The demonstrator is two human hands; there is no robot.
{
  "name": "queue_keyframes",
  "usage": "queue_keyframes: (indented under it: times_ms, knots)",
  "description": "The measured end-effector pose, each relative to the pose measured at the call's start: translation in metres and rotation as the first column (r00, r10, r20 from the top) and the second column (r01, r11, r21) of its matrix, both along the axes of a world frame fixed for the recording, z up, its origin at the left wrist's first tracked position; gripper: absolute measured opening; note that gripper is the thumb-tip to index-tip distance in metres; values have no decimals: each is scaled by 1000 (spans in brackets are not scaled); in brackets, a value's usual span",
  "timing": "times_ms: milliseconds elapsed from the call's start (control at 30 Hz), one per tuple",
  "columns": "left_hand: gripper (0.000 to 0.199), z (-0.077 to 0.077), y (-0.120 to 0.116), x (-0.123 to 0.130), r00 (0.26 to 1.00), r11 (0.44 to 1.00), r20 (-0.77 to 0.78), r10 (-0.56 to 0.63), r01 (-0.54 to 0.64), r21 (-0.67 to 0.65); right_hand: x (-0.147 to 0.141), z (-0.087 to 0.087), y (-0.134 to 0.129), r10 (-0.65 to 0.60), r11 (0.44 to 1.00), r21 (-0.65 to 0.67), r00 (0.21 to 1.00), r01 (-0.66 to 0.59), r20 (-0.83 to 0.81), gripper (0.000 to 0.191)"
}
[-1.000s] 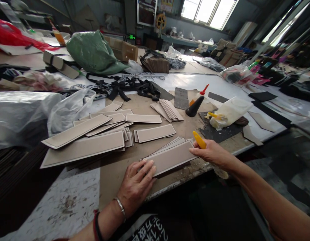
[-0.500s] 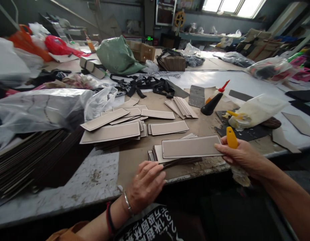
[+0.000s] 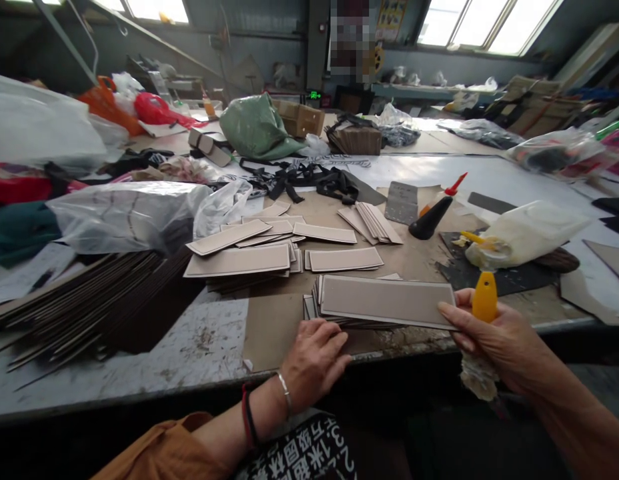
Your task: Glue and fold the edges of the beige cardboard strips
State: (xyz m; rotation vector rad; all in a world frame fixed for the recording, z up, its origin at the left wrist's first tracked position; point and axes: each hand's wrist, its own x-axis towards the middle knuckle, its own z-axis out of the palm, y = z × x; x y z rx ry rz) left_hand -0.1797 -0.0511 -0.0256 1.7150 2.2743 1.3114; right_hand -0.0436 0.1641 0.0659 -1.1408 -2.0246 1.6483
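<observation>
My right hand pinches the right end of a long beige panel and also holds a yellow-handled brush, its crusted end hanging below the palm. The panel lies over a stack of similar pieces near the table's front edge. At the stack's lower left corner rests my left hand, fingers bent and slightly apart, with nothing seen in it. More beige panels lie in loose piles behind, beside a smaller panel.
A black bottle with a red tip stands behind the right hand, near a plastic bag of pale paste. Dark strips are stacked at the left. Black straps and a green bag lie farther back.
The view has shifted, so the scene sits farther right. The long panel's left end now lies closer over the stack, and its right end is tilted slightly lower. Both hands keep similar poses.
</observation>
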Motion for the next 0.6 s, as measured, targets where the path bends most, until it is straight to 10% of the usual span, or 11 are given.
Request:
queue_keyframes:
  times_ms: [33,100,167,233,367,600]
  knots:
    - [25,5,-4,6,961,999,277,4,-12,30,0,0,-8,3,1000,-15,1000,-4,-15,52]
    - [35,14,-9,18,624,993,781,-25,-74,91,-3,-2,-25,39,998,-54,998,-41,-41,52]
    - [44,21,-10,28,194,969,973,-127,-184,163,-9,-7,-44,91,992,-82,995,-95,-49,50]
    - [46,26,-9,33,-41,911,970,-241,-355,211,-15,-14,-60,132,987,-81,990,-135,-44,48]
    - [41,32,-8,28,-146,765,935,-322,-622,167,-25,-32,-80,184,978,-88,982,-187,-43,45]
    - [27,36,-15,21,-165,672,930,-328,-732,107,-31,-55,-90,268,955,-123,962,-272,-44,43]
